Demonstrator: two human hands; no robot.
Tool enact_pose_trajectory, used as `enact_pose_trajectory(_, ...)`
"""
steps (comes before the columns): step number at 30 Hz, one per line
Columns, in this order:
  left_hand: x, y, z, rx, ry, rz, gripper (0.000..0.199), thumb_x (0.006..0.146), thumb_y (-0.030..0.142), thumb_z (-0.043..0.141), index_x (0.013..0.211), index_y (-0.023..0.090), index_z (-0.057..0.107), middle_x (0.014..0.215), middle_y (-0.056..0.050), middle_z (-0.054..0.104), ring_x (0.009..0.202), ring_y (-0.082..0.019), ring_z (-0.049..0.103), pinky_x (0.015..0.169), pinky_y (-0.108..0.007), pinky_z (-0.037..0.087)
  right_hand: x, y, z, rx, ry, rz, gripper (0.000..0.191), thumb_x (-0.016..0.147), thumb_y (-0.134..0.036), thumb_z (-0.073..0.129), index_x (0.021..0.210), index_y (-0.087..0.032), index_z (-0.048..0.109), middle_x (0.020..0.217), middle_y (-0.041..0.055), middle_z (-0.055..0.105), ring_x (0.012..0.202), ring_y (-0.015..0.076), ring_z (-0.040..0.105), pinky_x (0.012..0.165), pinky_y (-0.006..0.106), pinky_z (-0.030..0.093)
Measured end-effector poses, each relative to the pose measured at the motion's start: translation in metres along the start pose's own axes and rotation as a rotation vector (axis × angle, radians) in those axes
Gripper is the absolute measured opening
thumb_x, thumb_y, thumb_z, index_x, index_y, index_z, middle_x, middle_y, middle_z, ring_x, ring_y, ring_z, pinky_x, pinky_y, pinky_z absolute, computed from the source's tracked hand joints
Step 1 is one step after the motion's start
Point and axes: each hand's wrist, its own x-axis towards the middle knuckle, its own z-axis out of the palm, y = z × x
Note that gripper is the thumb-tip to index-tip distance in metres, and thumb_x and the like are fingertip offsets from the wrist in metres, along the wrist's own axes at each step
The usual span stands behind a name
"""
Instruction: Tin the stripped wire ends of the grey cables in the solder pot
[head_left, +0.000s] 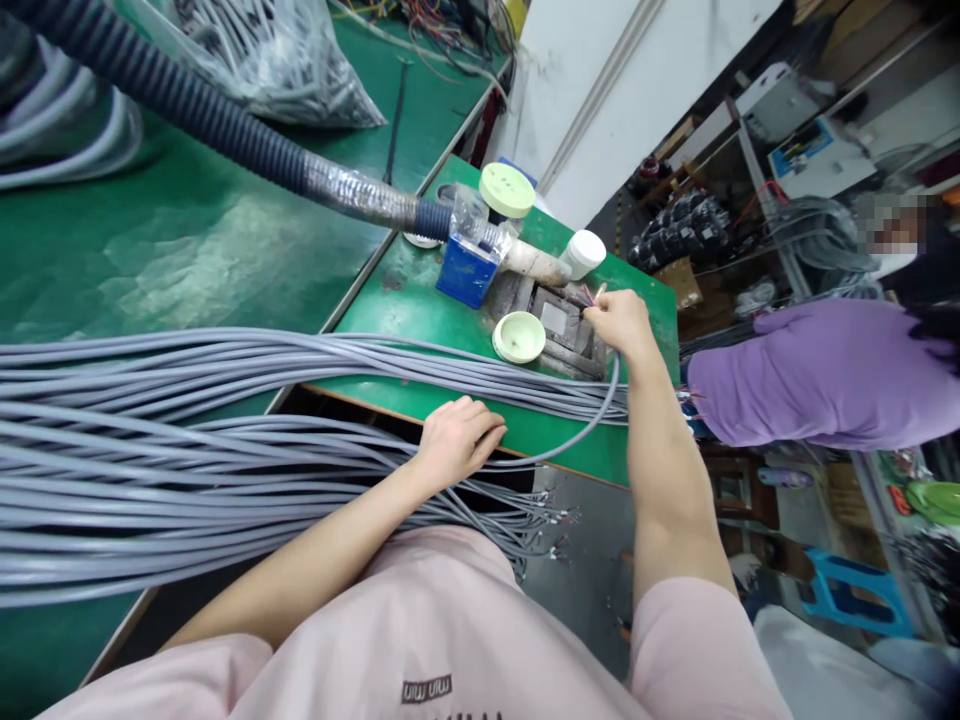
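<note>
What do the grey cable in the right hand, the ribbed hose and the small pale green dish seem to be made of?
Grey cable: likely plastic-sheathed, satin; smooth, bending evenly.
Ribbed hose: probably dark plastic, low sheen; regular ridges.
Pale green dish: seemingly plastic, smooth; rounded rim, though coated metal remains possible.

Pink shirt [450, 600] on camera wearer: small dark label [427, 690] on front, pale letters upside down in view, apparently "miu miu". Below, larger dark lettering [470, 716], cut off by bottom edge, unreadable.
</note>
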Motion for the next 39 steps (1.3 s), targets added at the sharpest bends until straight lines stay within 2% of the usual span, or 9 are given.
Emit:
enact_pose_trajectory(5, 0.000, -0.001, 0.001, 0.003, 0.005, 0.020, 0.020, 0.092, 0.030, 0.050, 0.087, 0.018, 0.066, 0.075, -0.002, 0.065, 0.070, -0.015, 0.052, 0.063, -0.029, 0.036, 0.024, 0.002, 0.017, -0.014, -0.080, 0.060, 0.024, 0.074, -0.020, 0.050, 0.081, -0.013, 0.072, 0.094, 0.0163, 0.071, 0.092, 0.0284, 0.063, 0.075, 0.032, 0.045)
enact_pose_trajectory(9, 0.000, -0.001, 0.001, 0.022, 0.001, 0.022, 0.019, 0.091, 0.030, 0.050, 0.087, 0.019, 0.065, 0.075, -0.001, 0.065, 0.070, -0.015, 0.052, 0.062, -0.029, 0.035, 0.035, -0.002, 0.025, -0.013, -0.122, 0.091, 0.025, 0.075, -0.020, 0.051, 0.086, -0.013, 0.072, 0.103, 0.0183, 0.069, 0.099, 0.0304, 0.063, 0.080, 0.035, 0.048)
enact_pose_trajectory(16, -0.001, -0.002, 0.001, 0.028, -0.009, 0.014, 0.019, 0.092, 0.030, 0.049, 0.088, 0.020, 0.065, 0.075, -0.001, 0.064, 0.071, -0.016, 0.051, 0.062, -0.030, 0.034, 0.041, -0.003, 0.032, -0.031, -0.184, 0.107, 0.025, 0.078, -0.022, 0.053, 0.093, -0.013, 0.071, 0.106, 0.0175, 0.069, 0.101, 0.0300, 0.063, 0.085, 0.037, 0.049)
enact_pose_trajectory(27, -0.001, -0.002, 0.002, 0.021, -0.006, 0.012, 0.020, 0.092, 0.031, 0.049, 0.088, 0.020, 0.065, 0.075, -0.002, 0.063, 0.070, -0.015, 0.051, 0.061, -0.030, 0.035, 0.045, -0.006, 0.038, -0.029, -0.176, 0.095, 0.024, 0.078, -0.022, 0.055, 0.091, -0.011, 0.071, 0.102, 0.0181, 0.070, 0.102, 0.0281, 0.062, 0.086, 0.035, 0.047)
enact_pose_trajectory(39, -0.001, -0.001, 0.002, 0.015, -0.008, 0.016, 0.021, 0.092, 0.031, 0.048, 0.088, 0.020, 0.065, 0.075, -0.002, 0.064, 0.071, -0.016, 0.051, 0.063, -0.030, 0.035, 0.037, 0.001, 0.029, -0.001, -0.142, 0.106, 0.026, 0.076, -0.019, 0.052, 0.092, -0.012, 0.072, 0.108, 0.0201, 0.068, 0.103, 0.0302, 0.063, 0.084, 0.035, 0.047)
